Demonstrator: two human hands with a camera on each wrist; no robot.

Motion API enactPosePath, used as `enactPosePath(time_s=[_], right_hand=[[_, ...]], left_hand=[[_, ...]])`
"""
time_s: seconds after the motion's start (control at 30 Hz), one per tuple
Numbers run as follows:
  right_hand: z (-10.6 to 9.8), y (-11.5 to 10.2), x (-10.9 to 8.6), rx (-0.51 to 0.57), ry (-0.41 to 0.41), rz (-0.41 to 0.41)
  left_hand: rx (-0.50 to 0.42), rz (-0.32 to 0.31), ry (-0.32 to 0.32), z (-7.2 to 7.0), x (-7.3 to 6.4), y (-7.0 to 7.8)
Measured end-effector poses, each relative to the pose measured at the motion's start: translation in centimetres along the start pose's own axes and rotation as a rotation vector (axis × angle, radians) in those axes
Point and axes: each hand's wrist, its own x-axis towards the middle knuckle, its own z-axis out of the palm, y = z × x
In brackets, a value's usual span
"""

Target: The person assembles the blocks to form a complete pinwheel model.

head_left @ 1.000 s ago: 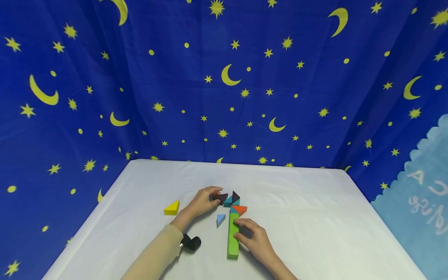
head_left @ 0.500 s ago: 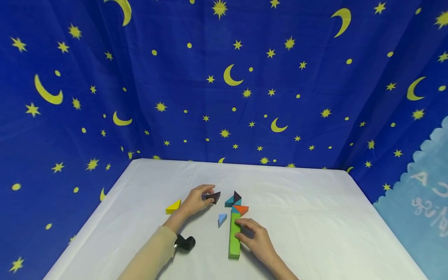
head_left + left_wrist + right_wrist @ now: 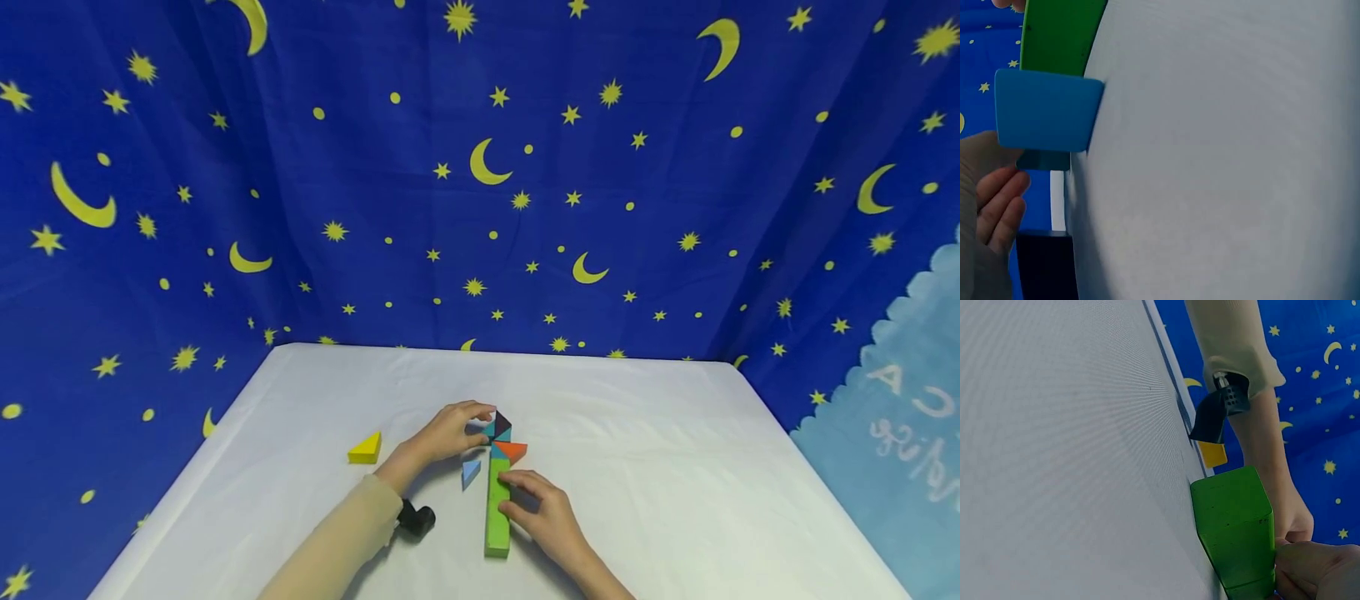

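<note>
In the head view my left hand [image 3: 450,432] reaches thumb and index to either side of a teal triangular block [image 3: 490,431]. I cannot tell whether they pinch it. In the left wrist view a dark block [image 3: 1046,265] stands on the cloth below its fingers. A second dark triangle [image 3: 502,423] sits beside the teal one, with more teal under it. Nearer lie an orange triangle [image 3: 512,451] and a blue one at the far end of a green bar [image 3: 497,517]. My right hand [image 3: 551,512] rests its fingertips and thumb against that bar's right side.
A light-blue triangle [image 3: 470,473] lies left of the bar. Farther left is a yellow triangular block [image 3: 365,448]. The black wrist camera [image 3: 416,518] sticks out from the left sleeve. White cloth [image 3: 660,450] covers the table, with a starry blue curtain [image 3: 420,200] behind.
My left hand first drew the dark triangle left, away from the teal one, then came back right to the teal block. The dark triangle no longer shows at its fingertips. The right hand stayed.
</note>
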Motion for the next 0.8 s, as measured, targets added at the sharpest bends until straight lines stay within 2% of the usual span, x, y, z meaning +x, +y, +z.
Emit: enactPosePath(time_s=[0.17,0.23,0.53,0.63,0.8], right_hand=[[0.1,0.2,0.1,-0.005,-0.006,0.006],[0.4,1.4,0.1,-0.004,-0.005,-0.002],[1.0,4.2,0.1,-0.004,-0.009,-0.011],[1.0,4.3,0.1,0.017,-0.005,-0.014],[1.0,4.1,0.1,-0.010,0.003,-0.010]], left_hand=[[0.021,0.010,-0.015,0.1,0.3,0.0],[0.037,0.013,-0.023,0.0,0.4,0.1],[0.040,0.006,-0.017,-0.2,0.6,0.1],[0.045,0.020,-0.005,-0.2,0.5,-0.1],[0.056,0.022,0.024,-0.1,0.3,-0.5]])
